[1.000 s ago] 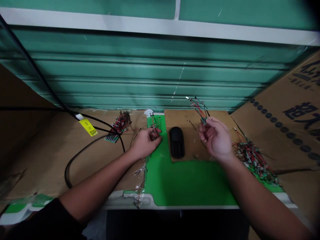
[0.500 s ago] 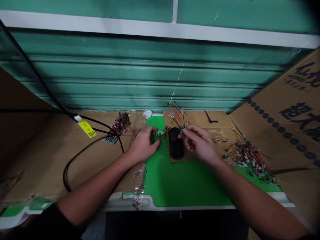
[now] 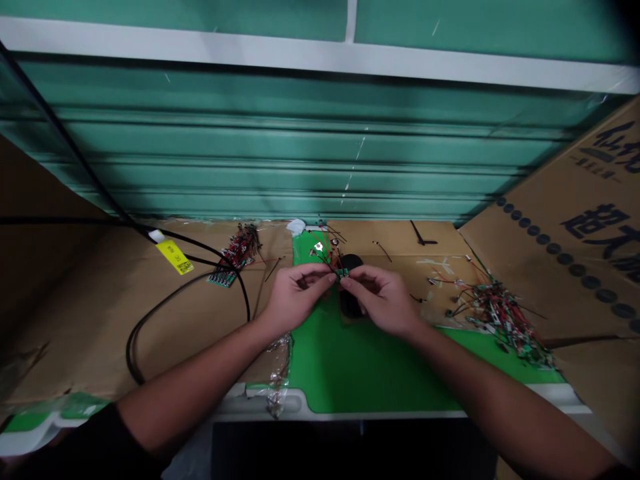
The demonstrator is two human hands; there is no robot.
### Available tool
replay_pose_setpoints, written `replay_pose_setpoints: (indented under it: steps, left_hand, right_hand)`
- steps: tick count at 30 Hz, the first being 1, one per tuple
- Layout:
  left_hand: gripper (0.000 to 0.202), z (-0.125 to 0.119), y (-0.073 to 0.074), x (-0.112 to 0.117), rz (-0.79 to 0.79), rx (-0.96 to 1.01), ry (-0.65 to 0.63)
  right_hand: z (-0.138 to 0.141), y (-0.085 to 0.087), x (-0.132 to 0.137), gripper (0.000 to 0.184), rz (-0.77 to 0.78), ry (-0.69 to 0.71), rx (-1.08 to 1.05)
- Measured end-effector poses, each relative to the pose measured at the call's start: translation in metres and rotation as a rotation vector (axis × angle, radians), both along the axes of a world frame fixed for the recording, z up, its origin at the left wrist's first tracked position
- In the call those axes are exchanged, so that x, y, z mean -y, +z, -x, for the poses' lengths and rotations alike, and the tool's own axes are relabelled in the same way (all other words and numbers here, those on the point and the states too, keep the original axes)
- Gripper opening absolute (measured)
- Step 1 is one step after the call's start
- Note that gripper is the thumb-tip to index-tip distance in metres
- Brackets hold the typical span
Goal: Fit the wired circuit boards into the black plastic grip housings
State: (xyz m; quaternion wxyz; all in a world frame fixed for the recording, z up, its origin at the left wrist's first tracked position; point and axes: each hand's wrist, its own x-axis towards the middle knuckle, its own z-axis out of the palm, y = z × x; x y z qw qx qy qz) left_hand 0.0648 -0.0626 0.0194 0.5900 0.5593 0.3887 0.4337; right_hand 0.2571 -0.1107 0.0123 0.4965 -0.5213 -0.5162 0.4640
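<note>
A small green circuit board point(image 3: 343, 273) with red and black wires is held between my two hands above the middle of the table. My right hand point(image 3: 385, 300) pinches its right side between thumb and forefinger. At its left edge, the thumb and forefinger of my left hand point(image 3: 300, 293) are closed on it; the exact contact is hidden by the fingers. The board's wires point(image 3: 327, 257) fan out up and away, with a small white part point(image 3: 319, 247) among them. Directly beneath my right fingers lies a black oblong object point(image 3: 353, 308), partly covered.
Wired circuit boards lie in a bundle point(image 3: 235, 257) on the left cardboard and in a tangled heap point(image 3: 505, 317) at right. Black cables point(image 3: 133, 333) with a yellow tag point(image 3: 174, 257) cross the left side. A cardboard box point(image 3: 575, 220) and green panel point(image 3: 280, 147) border the table.
My right hand has moved left with the circuit board, and my left hand has moved right to meet it. The wires now point up and left over the green strip.
</note>
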Motion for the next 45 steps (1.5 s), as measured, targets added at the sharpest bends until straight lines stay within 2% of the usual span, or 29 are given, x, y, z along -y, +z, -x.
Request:
replay_pose_setpoints:
  steps: [5,12,16,28,38,45]
  left_hand:
    - [0.041,0.002,0.000,-0.003,0.044,0.026,-0.013]
    - [0.041,0.001,-0.002,0.000,0.058,-0.008,-0.067]
    - [0.042,0.001,-0.002,0.000,0.039,-0.002,-0.081]
    - [0.038,0.000,-0.007,0.003,0.033,-0.012,-0.072]
    - [0.041,-0.002,-0.007,0.005,0.044,-0.019,-0.046]
    - [0.034,-0.003,-0.005,0.010,0.053,-0.005,-0.050]
  right_hand:
    - [-0.014,0.000,0.001,0.028,-0.110,-0.042,0.262]
    - [-0.016,-0.002,0.001,0.014,-0.105,0.080,0.392]
    - [-0.015,-0.003,0.001,0.016,-0.065,0.111,0.362]
    - [-0.013,-0.013,0.002,0.018,-0.092,0.058,0.298]
    - [-0.007,-0.014,0.003,0.017,-0.067,-0.004,0.276]
    - [-0.003,-0.011,0.005,0.013,-0.052,-0.030,0.231]
